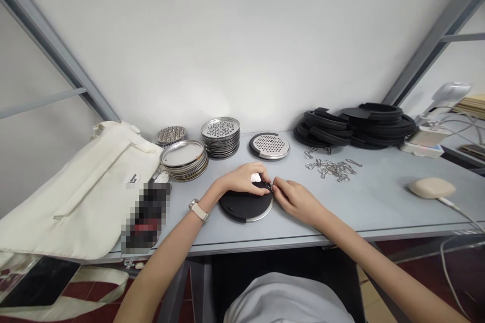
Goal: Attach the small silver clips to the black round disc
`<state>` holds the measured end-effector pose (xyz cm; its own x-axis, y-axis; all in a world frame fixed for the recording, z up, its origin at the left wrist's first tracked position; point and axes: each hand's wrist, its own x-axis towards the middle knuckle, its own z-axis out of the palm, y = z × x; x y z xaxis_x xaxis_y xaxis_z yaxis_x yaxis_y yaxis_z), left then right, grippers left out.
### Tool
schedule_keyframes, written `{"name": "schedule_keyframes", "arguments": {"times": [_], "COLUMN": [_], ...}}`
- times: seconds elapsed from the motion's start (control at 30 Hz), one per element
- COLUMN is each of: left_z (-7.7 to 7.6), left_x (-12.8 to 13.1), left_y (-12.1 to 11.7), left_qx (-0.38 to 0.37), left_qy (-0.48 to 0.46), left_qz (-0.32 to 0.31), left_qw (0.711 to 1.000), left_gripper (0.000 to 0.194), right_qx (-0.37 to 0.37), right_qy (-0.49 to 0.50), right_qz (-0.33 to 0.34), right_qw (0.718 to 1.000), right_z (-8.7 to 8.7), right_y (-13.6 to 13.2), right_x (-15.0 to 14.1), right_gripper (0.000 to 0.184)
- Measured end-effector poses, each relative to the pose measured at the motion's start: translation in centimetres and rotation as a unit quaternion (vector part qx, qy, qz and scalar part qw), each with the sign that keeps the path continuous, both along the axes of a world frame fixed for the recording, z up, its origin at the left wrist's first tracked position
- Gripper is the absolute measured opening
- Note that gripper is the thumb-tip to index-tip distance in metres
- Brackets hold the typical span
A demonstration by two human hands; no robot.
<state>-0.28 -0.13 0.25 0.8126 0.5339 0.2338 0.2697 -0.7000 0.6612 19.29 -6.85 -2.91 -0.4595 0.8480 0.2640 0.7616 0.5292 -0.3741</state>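
Observation:
A round black disc with a metal rim (244, 206) lies on the grey table (379, 207) in front of me. My left hand (242, 179) rests curled over its far edge, fingers pressed on the disc, a watch on the wrist. My right hand (295, 199) is pinched at the disc's upper right rim, fingertips closed on a small metal clip (270, 186) there. Both hands meet at that spot.
A pile of metal clips (333, 167) lies right of centre. Stacks of perforated metal discs (221, 136), plain metal lids (184, 159), one assembled disc (269, 145) and black rings (352, 126) line the wall. A cream bag (76, 192) sits left, a mouse (431, 187) right.

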Motion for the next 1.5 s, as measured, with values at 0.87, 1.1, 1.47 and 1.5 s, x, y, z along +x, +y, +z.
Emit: {"name": "schedule_keyframes", "arguments": {"times": [0.87, 1.1, 1.47, 1.5], "left_z": [0.43, 0.61, 0.43, 0.45], "left_x": [0.17, 0.08, 0.38, 0.37], "left_y": [-0.18, -0.24, -0.35, -0.36], "left_qx": [-0.018, -0.011, -0.028, -0.029], "left_qy": [0.02, 0.026, 0.007, 0.008], "left_qz": [-0.004, -0.013, -0.004, -0.009], "left_qw": [1.0, 1.0, 1.0, 1.0], "left_gripper": [0.018, 0.016, 0.016, 0.016], "right_qx": [-0.025, -0.01, -0.027, -0.027], "right_qy": [0.047, 0.028, 0.051, 0.053], "right_qz": [0.025, 0.023, 0.032, 0.031], "right_qw": [0.998, 0.999, 0.998, 0.998], "right_z": [0.3, 0.15, 0.21, 0.25], "right_y": [-0.16, -0.1, -0.12, -0.16], "right_x": [0.0, 0.08, -0.01, -0.02], "right_gripper": [0.011, 0.011, 0.01, 0.011]}}
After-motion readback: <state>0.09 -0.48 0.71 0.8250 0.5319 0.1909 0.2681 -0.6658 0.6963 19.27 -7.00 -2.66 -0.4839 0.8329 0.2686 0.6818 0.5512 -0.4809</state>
